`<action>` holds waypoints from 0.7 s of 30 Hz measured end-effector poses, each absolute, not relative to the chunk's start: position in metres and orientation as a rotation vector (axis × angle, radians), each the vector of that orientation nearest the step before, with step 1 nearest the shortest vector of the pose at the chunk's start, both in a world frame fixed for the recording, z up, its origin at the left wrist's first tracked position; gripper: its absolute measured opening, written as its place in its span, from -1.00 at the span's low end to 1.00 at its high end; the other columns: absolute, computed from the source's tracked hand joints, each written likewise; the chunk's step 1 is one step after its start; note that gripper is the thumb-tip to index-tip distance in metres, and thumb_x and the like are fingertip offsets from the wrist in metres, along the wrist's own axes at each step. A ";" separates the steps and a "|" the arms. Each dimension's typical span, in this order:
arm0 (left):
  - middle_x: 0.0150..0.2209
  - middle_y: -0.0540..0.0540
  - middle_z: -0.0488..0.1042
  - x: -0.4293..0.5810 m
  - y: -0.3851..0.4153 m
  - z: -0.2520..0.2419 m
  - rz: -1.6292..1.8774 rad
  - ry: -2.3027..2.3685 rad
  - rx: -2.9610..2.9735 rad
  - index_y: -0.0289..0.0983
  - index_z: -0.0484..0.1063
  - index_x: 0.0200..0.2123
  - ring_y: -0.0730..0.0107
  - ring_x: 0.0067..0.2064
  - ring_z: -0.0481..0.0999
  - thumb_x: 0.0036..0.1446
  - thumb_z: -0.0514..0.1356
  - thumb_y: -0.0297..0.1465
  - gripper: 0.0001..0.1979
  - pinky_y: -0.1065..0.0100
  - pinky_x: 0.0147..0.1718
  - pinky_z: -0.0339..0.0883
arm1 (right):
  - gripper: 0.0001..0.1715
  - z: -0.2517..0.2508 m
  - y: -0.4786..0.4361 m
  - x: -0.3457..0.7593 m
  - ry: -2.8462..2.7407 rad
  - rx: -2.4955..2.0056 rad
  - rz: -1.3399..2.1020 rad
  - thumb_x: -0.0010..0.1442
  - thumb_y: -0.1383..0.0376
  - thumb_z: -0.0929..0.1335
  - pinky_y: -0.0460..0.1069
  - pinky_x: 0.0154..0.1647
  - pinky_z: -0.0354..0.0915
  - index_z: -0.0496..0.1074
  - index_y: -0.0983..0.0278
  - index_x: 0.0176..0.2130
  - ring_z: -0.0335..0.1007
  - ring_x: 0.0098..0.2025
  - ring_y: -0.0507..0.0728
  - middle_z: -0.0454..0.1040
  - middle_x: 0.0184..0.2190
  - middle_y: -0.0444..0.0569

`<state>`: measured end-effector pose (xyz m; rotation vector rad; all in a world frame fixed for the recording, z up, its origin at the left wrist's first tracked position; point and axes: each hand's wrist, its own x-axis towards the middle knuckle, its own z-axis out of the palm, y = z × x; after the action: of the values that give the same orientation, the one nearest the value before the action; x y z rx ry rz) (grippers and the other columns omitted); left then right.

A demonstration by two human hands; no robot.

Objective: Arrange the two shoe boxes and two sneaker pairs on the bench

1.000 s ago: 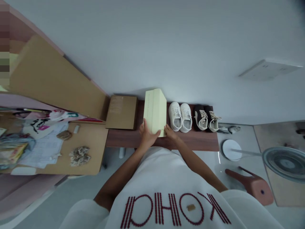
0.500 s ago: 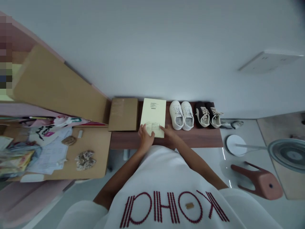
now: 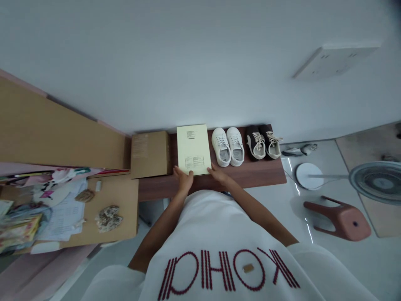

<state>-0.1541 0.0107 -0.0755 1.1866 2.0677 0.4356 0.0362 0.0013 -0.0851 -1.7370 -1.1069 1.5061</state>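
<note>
A pale yellow cardboard box [image 3: 193, 149] lies flat on the dark wood bench [image 3: 253, 171], with a printed label on its top. My left hand [image 3: 184, 179] touches the box's near left corner. My right hand [image 3: 217, 174] rests its fingertips at the near right corner. Neither hand clearly grips the box, and no finger shows curled around an edge.
A brown cardboard box [image 3: 149, 154] sits left of the yellow box. White sneakers [image 3: 227, 146] and black sneakers [image 3: 262, 142] stand to its right. Left of the bench is a cluttered tan desk [image 3: 123, 213]. A pink stool [image 3: 344, 221] and a fan [image 3: 377, 182] stand on the floor.
The yellow box has gone from tilted up on edge to lying flat on the bench. My hands have slid from its sides to its near corners, and the view has tipped slightly.
</note>
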 end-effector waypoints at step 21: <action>-0.31 -0.06 0.65 0.022 0.048 -0.102 0.640 1.586 0.889 -0.29 0.59 -0.08 0.21 -0.28 0.71 0.22 0.20 -0.32 -0.73 0.29 -0.11 0.49 | -0.68 -0.113 -0.003 0.237 -0.654 -1.831 1.339 0.30 0.00 0.36 -0.06 -0.46 0.42 0.44 0.19 -0.26 0.44 -0.54 0.08 0.44 -0.58 -0.20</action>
<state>0.0216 0.0479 -0.1016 0.8890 1.5857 0.6400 0.2367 -0.0034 -0.1131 -1.8307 -0.6536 1.3389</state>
